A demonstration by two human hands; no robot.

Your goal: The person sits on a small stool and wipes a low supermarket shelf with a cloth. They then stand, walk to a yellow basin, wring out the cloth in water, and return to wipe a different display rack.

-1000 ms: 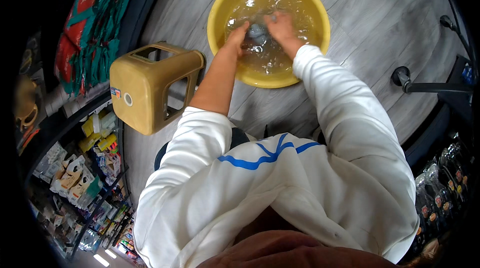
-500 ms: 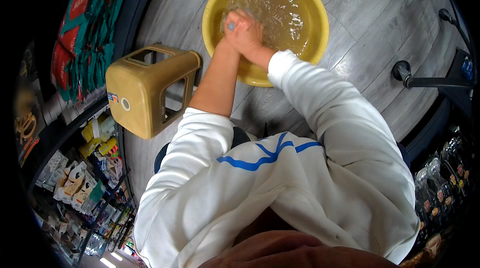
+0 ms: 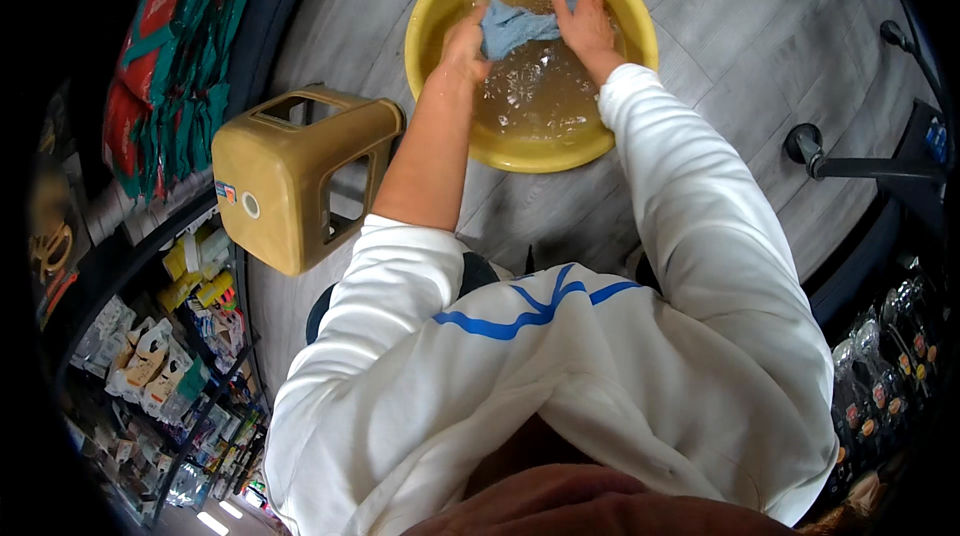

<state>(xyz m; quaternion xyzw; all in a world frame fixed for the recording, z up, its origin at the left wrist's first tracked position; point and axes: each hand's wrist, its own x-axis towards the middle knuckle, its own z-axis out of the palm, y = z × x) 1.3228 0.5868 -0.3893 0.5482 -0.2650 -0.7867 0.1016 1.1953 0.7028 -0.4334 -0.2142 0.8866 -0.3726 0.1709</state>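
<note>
A light blue cloth (image 3: 514, 28) is stretched between my two hands over a round yellow basin (image 3: 424, 18). My left hand (image 3: 466, 44) grips its left end, fingers closed round it. Its right end is in my right hand (image 3: 586, 26), where a fold of blue pokes up between the fingers. Cloudy water (image 3: 545, 101) with ripples and glints fills the lower part of the basin. Whether the underside of the cloth touches the water I cannot tell.
A tan plastic stool (image 3: 285, 181) lies on its side left of the basin. Shelves with packaged goods (image 3: 165, 366) line the left. Castors (image 3: 803, 143) of a wheeled base stand on the grey plank floor (image 3: 715, 46) at right. Hanging packets (image 3: 880, 366) are at lower right.
My hands were clasped together round the cloth at the basin's left side. They have moved apart, the right hand going rightward and away, and the cloth is now spread between them.
</note>
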